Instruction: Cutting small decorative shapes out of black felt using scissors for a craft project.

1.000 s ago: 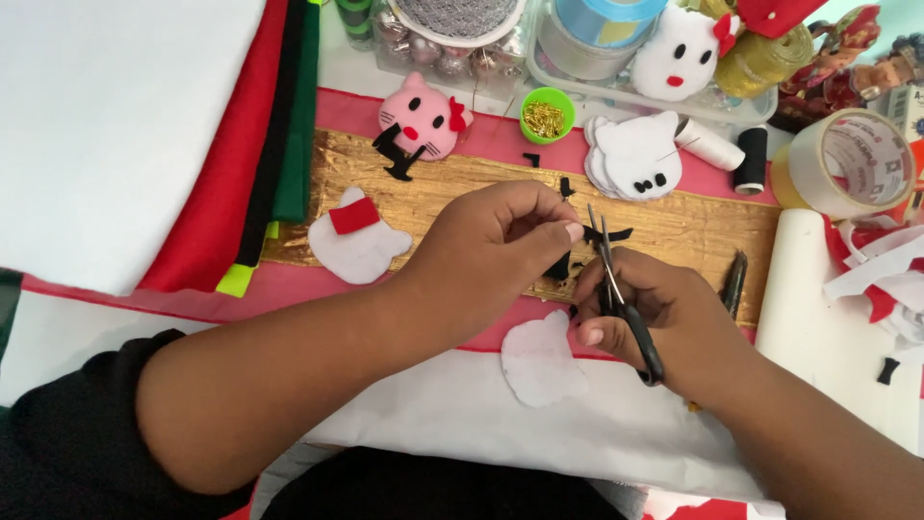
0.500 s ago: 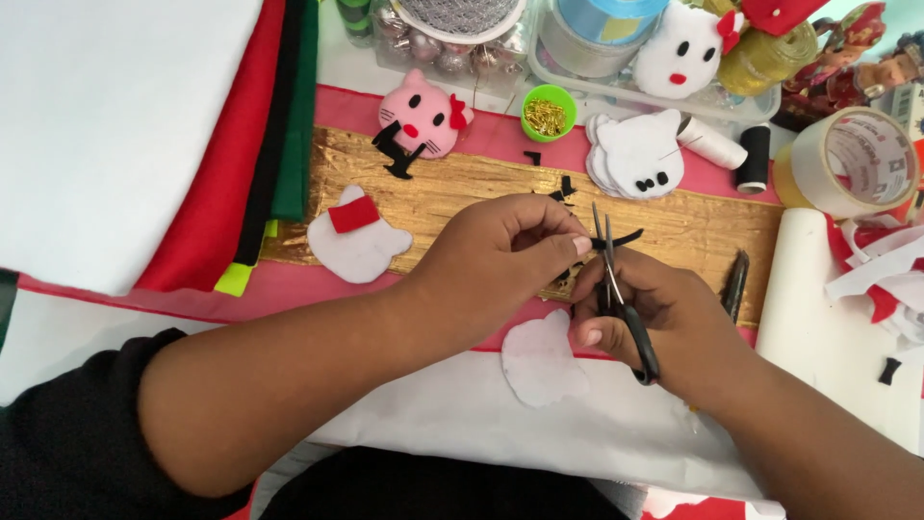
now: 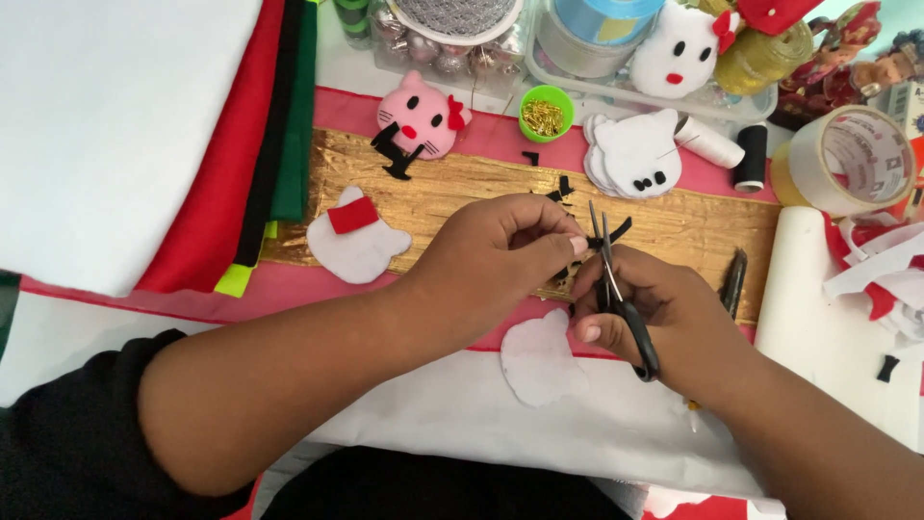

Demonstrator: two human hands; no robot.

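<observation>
Nearest us, a plain white felt cat-head cutout lies below our right hand, which grips small black-handled scissors. Our left hand pinches a tiny black felt scrap at the blades, hiding most of it. Beyond, on the gold strip, sit a red-bowed white cutout, a pink cat face and a green cup of pins.

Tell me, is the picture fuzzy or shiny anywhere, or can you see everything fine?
In the head view, the light is bright and even, with only soft shadows under the left hand and right hand. The gold strip shows streaky glare. The scissors and the pink cat face look sharp. The small black piece at the scissor tips is too tiny to make out clearly.
</observation>
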